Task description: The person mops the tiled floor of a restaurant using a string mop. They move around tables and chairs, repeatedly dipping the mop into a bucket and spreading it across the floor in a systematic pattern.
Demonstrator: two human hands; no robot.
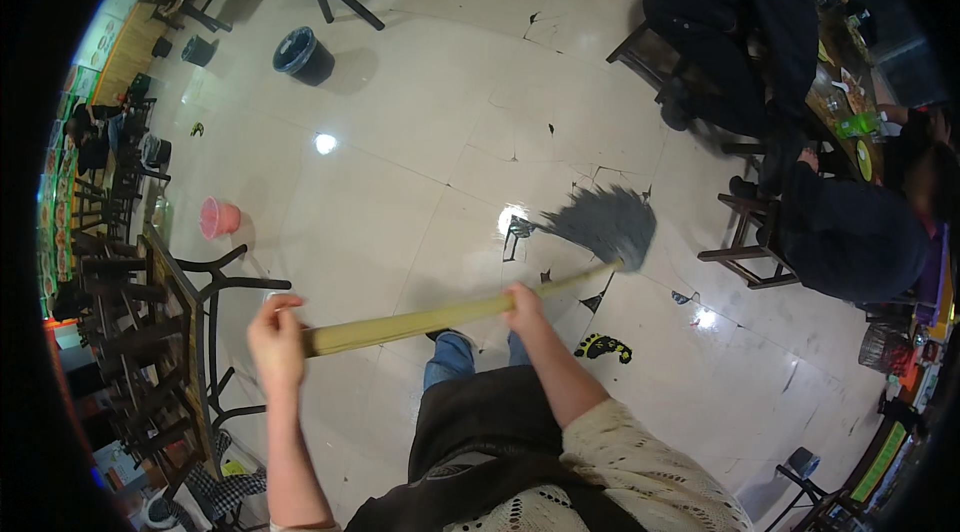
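A mop with a yellowish handle point(412, 323) slants across in front of me. Its grey mop head point(607, 224) lies on the glossy tiled floor, right of the middle and ahead of my feet. My right hand point(523, 307) is closed around the handle partway down, on the side toward the mop head. At the upper end of the handle is my left hand point(279, 340), against its dark tip with some fingers raised; how firmly it grips cannot be told. Cracked and chipped tiles point(592, 301) show near the mop head.
People in dark clothes point(739, 21) sit on wooden stools point(750, 239) at a table at right. Bins lined with dark bags point(304, 57) and a pink bucket point(220, 218) stand at left, near a table point(180, 307) and stacked chairs. A footprint floor sticker point(604, 348) is beside my feet.
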